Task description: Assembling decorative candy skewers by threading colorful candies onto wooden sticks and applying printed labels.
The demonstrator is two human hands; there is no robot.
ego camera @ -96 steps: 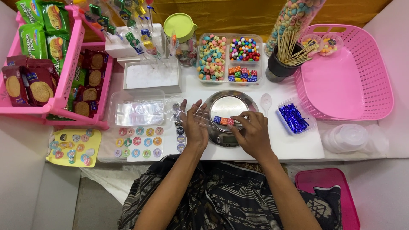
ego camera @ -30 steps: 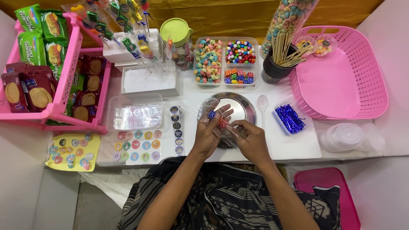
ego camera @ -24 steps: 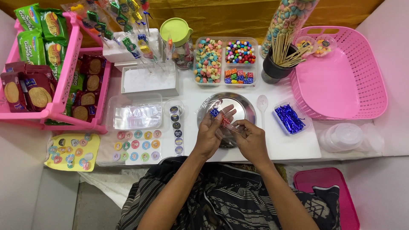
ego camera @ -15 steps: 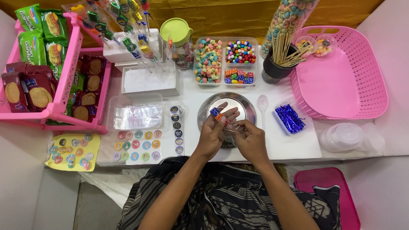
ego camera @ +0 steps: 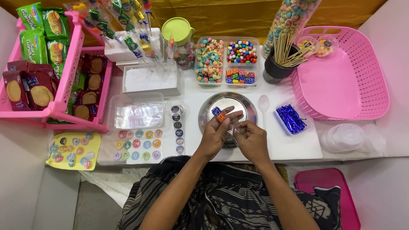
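Left hand point(ego camera: 215, 135) is raised over the round steel plate point(ego camera: 247, 107), its grip closed, fingers pinched on a skewer of small wrapped candies point(ego camera: 219, 114); a blue piece and an orange-red piece show just above the fingertips. Right hand point(ego camera: 251, 140) sits just beside the left, fingers curled inward toward it; its grip appears closed on something thin and clear, but what it holds cannot be told. Both hands hover above the near half of the plate, which rests on the white tabletop point(ego camera: 294, 147).

Beyond the hands lies a clear divided tray point(ego camera: 225, 59) of coloured sweets. Beyond and to the right of the right hand stands a dark cup of wooden skewers point(ego camera: 279, 64), with a white plastic spoon point(ego camera: 263, 104) and a tub of blue twist ties point(ego camera: 289, 118) nearer. A pink basket point(ego camera: 366, 72) lies farther right. Left of the left hand: a strip of round stickers point(ego camera: 177, 127) and a sticker sheet point(ego camera: 138, 145)
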